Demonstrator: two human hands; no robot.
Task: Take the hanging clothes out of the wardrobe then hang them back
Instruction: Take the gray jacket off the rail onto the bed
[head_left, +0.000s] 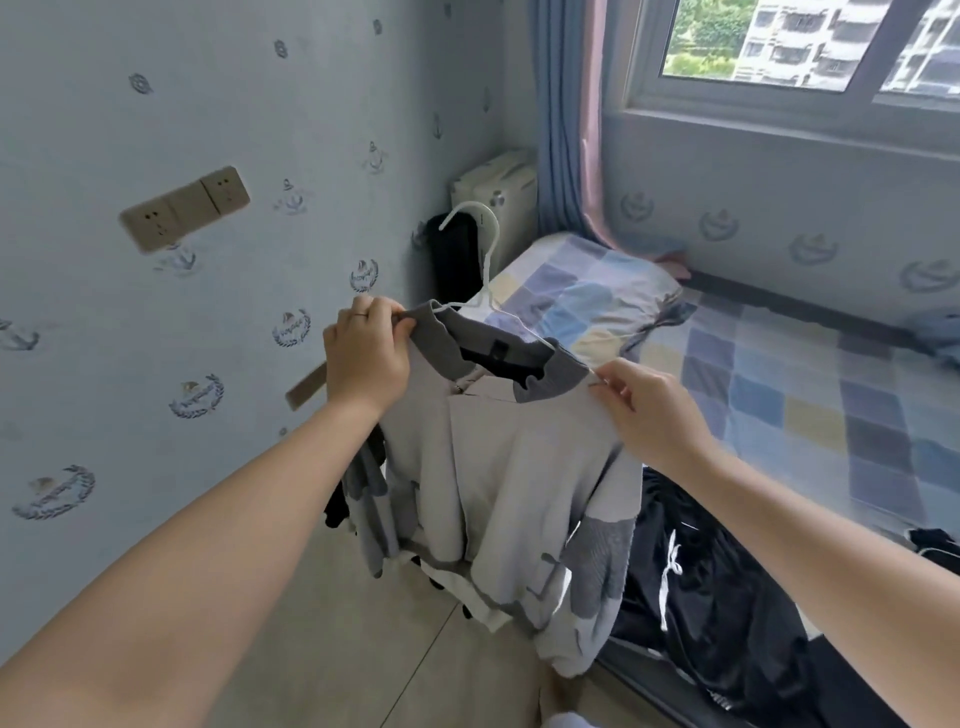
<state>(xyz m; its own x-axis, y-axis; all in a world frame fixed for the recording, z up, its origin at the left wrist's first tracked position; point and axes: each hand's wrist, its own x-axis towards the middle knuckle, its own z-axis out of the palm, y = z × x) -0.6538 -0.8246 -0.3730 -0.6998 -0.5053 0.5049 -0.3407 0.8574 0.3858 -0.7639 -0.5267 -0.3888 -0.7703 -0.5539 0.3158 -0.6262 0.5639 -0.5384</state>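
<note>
Head view. A grey sweater with a darker grey collar is held up in the air over the floor, just off the near edge of the bed. It is draped on a white hanger whose hook stands up above the collar.

The left hand has its grip clamped on the collar at the sweater's left shoulder, with the fabric pinched between thumb and curled fingers. The right hand has its grip pinched on the right shoulder seam, at the point where the hanger's thin arm runs out over the cloth. Whether those fingers also hold the wire cannot be told.

Black garments, one with a white drawstring, lie heaped along the bed's near edge. A checked pillow sits at the bed's far corner, below the blue curtain. The wardrobe is not in view.

Step in hand, as judged: the clothes are already out, and the sweater is being seated on its hanger before going back. The right arm of the hanger appears to lie outside the fabric, so that shoulder seems not yet settled.

The next move would call for drawing the right shoulder over the hanger's end and squaring the collar about the hook. One hand would then shift to the hook to carry the piece to the rail. Loose knit may slide off the thin wire if it is tilted.
</note>
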